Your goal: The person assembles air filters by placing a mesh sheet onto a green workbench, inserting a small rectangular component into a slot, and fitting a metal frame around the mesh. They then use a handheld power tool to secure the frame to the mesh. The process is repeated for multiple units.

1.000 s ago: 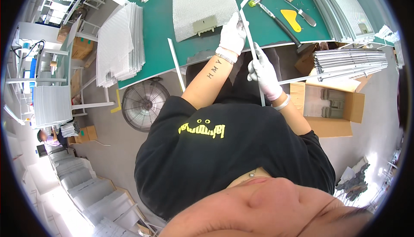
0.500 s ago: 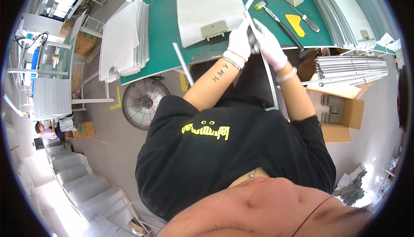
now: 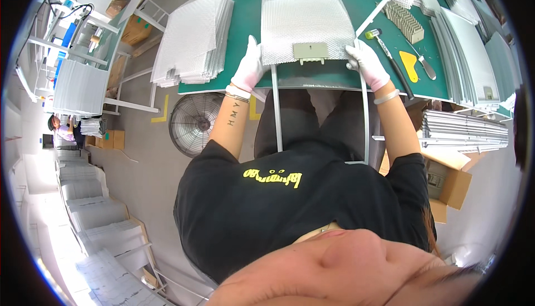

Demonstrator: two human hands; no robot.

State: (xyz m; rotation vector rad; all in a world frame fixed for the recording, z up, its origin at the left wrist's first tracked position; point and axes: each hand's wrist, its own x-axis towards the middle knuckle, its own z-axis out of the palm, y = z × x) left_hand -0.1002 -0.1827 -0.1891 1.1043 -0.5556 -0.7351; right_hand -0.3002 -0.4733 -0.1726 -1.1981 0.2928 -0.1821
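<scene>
A white mesh sheet (image 3: 306,13) lies on the green table, with a grey plastic bracket (image 3: 310,51) at its near edge. Beside the sheet's left edge, my gloved left hand (image 3: 249,66) has its fingers stretched forward against it. My gloved right hand (image 3: 368,65) has its fingers curled round a thin metal frame strip (image 3: 365,119) at the sheet's near right corner. A second strip (image 3: 276,108) runs from under the sheet's near left side toward my body. Another pale strip (image 3: 374,13) slants away beyond my right hand.
Mesh sheets (image 3: 192,38) are stacked at the left. A hammer (image 3: 393,61), a yellow scraper (image 3: 409,66), a screwdriver (image 3: 427,67) and a row of grey brackets (image 3: 404,22) lie right. More panels (image 3: 460,55) stand farther right. A floor fan (image 3: 195,123) sits below the table's left side.
My hands were close together on the strip; now they are apart, the left one moved left to the sheet's other side. The frame strips have swung round to flank the sheet.
</scene>
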